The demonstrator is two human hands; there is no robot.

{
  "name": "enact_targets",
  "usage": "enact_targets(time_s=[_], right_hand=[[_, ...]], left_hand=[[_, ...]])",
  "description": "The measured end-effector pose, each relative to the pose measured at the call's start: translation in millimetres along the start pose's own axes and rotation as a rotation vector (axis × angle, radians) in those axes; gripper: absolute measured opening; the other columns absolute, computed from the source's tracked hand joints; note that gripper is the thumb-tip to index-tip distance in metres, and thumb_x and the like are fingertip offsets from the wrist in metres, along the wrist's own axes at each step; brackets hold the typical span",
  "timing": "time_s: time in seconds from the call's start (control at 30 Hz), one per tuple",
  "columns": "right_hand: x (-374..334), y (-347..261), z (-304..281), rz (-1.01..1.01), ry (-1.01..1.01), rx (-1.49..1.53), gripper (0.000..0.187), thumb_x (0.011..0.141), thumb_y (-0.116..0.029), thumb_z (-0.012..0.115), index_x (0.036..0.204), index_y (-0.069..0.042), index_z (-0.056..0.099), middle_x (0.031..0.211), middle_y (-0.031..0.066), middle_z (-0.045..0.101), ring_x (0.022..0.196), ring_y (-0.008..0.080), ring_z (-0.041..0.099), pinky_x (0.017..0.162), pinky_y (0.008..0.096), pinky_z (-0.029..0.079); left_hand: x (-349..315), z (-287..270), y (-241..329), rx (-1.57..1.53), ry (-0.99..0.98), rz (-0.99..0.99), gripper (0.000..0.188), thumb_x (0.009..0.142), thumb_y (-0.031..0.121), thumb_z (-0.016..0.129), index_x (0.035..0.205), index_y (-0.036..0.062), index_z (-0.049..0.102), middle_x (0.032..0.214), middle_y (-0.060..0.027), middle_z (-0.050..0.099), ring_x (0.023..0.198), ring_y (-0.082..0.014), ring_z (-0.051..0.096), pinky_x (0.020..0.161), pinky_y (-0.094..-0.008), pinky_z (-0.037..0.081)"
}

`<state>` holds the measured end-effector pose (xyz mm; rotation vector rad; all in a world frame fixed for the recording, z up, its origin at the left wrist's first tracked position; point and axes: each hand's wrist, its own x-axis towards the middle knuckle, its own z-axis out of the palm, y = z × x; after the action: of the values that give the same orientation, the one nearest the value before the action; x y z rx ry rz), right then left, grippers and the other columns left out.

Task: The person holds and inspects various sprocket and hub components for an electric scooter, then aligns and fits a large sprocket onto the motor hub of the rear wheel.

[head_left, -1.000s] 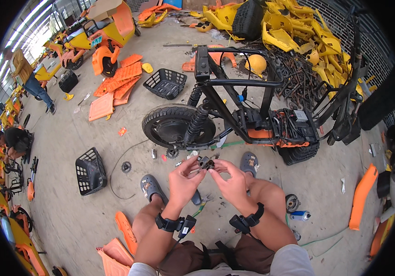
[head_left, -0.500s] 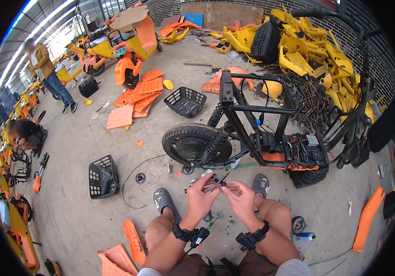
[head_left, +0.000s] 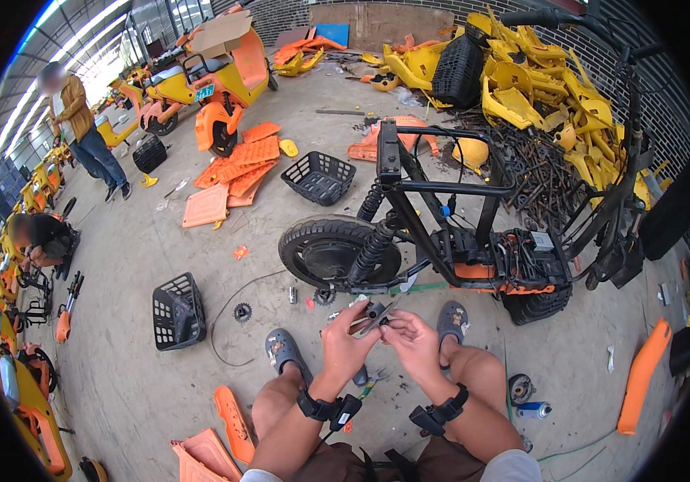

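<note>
My left hand (head_left: pixel 346 339) and my right hand (head_left: pixel 413 341) meet in front of me. The fingers of both close on a small grey and black metal part (head_left: pixel 374 312); its exact kind is too small to make out. Just beyond them stands a stripped black scooter frame (head_left: pixel 441 188) with its rear wheel (head_left: pixel 337 253) to the left. Below my hands, on the floor between my feet, lie pliers (head_left: pixel 375 375). A toothed sprocket (head_left: pixel 242 312) and a small silver can-shaped piece (head_left: pixel 293 295) rest on the floor to the left.
Black plastic baskets (head_left: pixel 179 313) sit left and behind the wheel. Orange panels (head_left: pixel 236 173) lie beyond; a yellow scrap heap (head_left: pixel 537 88) rises far right. A spray can (head_left: pixel 533 410) and a long orange panel (head_left: pixel 644 377) are at right. Two people (head_left: pixel 80 120) are at far left.
Both hands keep hold of the small metal part, which has tilted slightly and shifted a little left. The whole scene has drifted slightly left in view.
</note>
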<state>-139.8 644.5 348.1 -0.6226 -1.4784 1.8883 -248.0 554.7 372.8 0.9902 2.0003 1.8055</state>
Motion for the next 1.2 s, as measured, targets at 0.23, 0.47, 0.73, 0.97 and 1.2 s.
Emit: enact_targets(time_s=[0.23,0.47,0.73,0.97,1.2], right_hand=[[-2.3,0.7,1.6,0.050,-0.013,-0.027,0.025,0.090,-0.003,0.065,0.113,0.004,0.056,0.092,0.0053,0.064,0.074,0.0086,0.060,0.066,0.0227,0.051],[-4.0,3.0,4.2,-0.017,0.046,-0.135,0.023,0.090,-0.005,0.067,0.109,0.004,0.060,0.087,0.0066,0.066,0.070,0.0070,0.059,0.062,0.0219,0.049],[1.3,1.0,-2.7,-0.066,0.112,-0.091,0.025,0.086,-0.005,0.071,0.107,0.006,0.062,0.091,0.0069,0.068,0.078,0.0083,0.063,0.071,0.0215,0.052],[5.1,-10.5,-14.1,-0.069,0.100,-0.040,0.024,0.085,0.002,0.069,0.107,0.007,0.061,0.092,0.0084,0.066,0.080,0.0105,0.064,0.070,0.0250,0.057],[3.3,-26.5,-16.2,-0.332,0.093,-0.331,0.020,0.081,0.001,0.072,0.100,0.005,0.066,0.089,0.0060,0.067,0.075,0.0080,0.061,0.066,0.0222,0.051]], left_hand=[[1.9,-2.3,-2.3,0.069,-0.034,0.005,0.049,0.073,0.001,0.076,0.120,-0.0046,0.061,0.107,-0.0170,0.069,0.096,-0.0198,0.068,0.085,-0.0315,0.056],[1.4,-1.9,-2.9,0.077,-0.036,-0.017,0.048,0.074,0.001,0.075,0.119,-0.0053,0.061,0.107,-0.0176,0.068,0.097,-0.0188,0.067,0.085,-0.0309,0.056],[8.0,-3.9,-1.3,-0.280,-0.117,-0.217,0.045,0.081,0.001,0.071,0.123,-0.0075,0.055,0.113,-0.0127,0.064,0.101,-0.0148,0.062,0.090,-0.0313,0.053],[10.4,-7.0,-3.2,-0.948,-0.218,-0.556,0.038,0.098,0.018,0.056,0.126,-0.0064,0.053,0.104,-0.0119,0.064,0.094,-0.0205,0.065,0.095,-0.0381,0.054],[6.8,6.3,-12.0,-0.872,-0.224,-0.588,0.030,0.099,0.019,0.055,0.115,-0.0053,0.062,0.098,-0.0093,0.066,0.090,-0.0176,0.064,0.085,-0.0328,0.055]])
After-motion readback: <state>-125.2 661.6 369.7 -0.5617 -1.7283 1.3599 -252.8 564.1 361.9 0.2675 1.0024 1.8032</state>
